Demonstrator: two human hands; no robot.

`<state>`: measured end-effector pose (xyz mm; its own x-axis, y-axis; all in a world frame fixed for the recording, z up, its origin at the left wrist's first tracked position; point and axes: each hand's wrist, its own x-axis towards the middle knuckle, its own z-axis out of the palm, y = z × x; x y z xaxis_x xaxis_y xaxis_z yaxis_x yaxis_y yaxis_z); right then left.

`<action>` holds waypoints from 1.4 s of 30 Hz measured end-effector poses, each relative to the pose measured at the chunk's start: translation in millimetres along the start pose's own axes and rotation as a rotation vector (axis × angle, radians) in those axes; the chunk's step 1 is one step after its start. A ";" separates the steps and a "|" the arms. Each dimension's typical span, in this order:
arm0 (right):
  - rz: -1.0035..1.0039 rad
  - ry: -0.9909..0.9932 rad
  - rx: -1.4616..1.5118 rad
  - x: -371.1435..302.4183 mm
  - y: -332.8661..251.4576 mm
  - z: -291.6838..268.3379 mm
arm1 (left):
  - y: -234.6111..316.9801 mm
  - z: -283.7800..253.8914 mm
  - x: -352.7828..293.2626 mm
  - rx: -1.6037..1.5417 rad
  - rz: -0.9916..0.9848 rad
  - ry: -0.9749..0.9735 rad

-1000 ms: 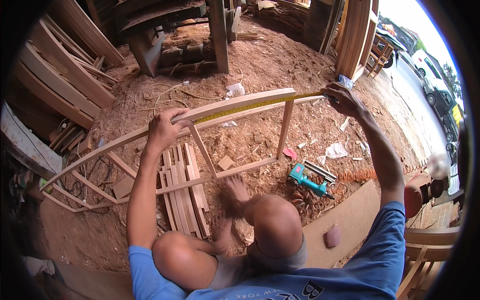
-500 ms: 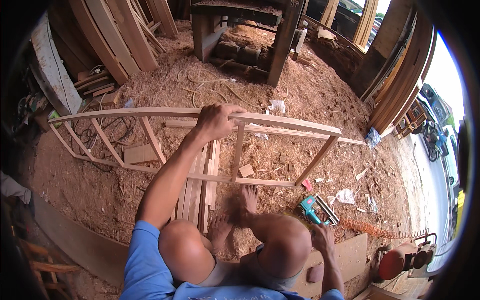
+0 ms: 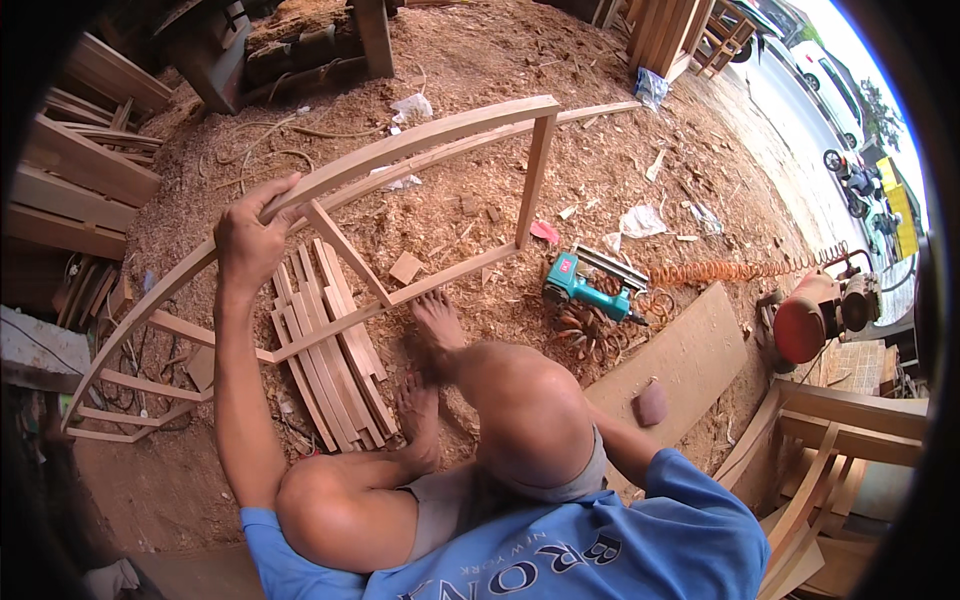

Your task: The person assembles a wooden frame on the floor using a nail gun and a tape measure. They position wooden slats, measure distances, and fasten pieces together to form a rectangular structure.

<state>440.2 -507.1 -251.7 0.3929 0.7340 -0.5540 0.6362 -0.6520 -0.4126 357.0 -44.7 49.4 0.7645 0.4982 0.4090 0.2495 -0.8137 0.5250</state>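
My left hand (image 3: 257, 232) is closed around the top rail of a long, ladder-like wooden frame (image 3: 430, 132), which stands on edge with several crosspieces between its rails. Of my right arm only the forearm (image 3: 622, 440) shows; the hand is hidden behind my right knee. A teal nail gun (image 3: 592, 288) lies on the shavings beyond that knee, with nobody's hand on it. Its coiled orange air hose (image 3: 740, 268) runs off to the right. Under the frame's lower rail lies a bundle of wooden strips (image 3: 325, 345), left of my bare feet.
Wood shavings cover the ground. To the right are a flat board (image 3: 695, 340) with a purplish lump (image 3: 650, 403) on it, a red compressor tank (image 3: 800, 328) and wooden framework (image 3: 850, 435). Stacked planks (image 3: 80, 190) stand at left, a machine (image 3: 300, 55) at the back.
My right hand has left the nail gun and gone behind my knee. The view has turned right, and the frame now slants, its right end farther away. My left hand keeps its grip.
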 end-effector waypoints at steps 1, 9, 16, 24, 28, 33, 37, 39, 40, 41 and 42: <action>0.002 0.021 0.010 8.9 4.4 -13.4 | -0.6 0.4 -1.9 0.020 0.008 -0.001; 0.411 0.425 -0.263 66.3 78.2 -151.3 | -2.4 -0.5 -5.6 0.111 0.134 0.040; 0.291 0.353 -0.270 74.9 100.7 -185.9 | 1.8 -0.4 -8.6 0.068 0.137 0.071; 0.203 0.276 -0.043 -39.0 -4.4 -356.2 | 3.6 -5.1 -11.2 0.082 0.156 0.085; 0.046 0.349 0.139 -99.9 -112.4 -436.1 | 5.3 -2.6 -11.4 0.066 0.119 0.051; -0.234 0.320 0.187 -81.1 -255.2 -492.8 | 8.9 -4.6 -16.2 0.078 0.138 0.075; -0.410 0.198 -0.059 -32.6 -336.6 -495.4 | 11.9 -8.7 -16.9 0.063 0.117 0.052; -0.423 0.117 -0.156 -17.7 -362.1 -491.8 | 12.3 -9.6 -15.1 0.110 0.064 0.022; -0.414 0.085 -0.214 -12.8 -370.4 -487.6 | 12.0 -9.9 -15.8 0.118 0.036 0.010; -0.419 0.070 -0.244 -10.3 -376.5 -485.3 | 11.4 -10.8 -15.8 0.128 0.030 0.009; -0.407 0.065 -0.283 -8.8 -380.7 -484.1 | 10.9 -10.9 -16.0 0.123 0.034 0.019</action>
<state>516.0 -173.2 260.3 0.1107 0.9343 -0.3387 0.8983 -0.2399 -0.3680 340.9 -58.3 56.7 0.7630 0.4741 0.4394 0.2954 -0.8604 0.4153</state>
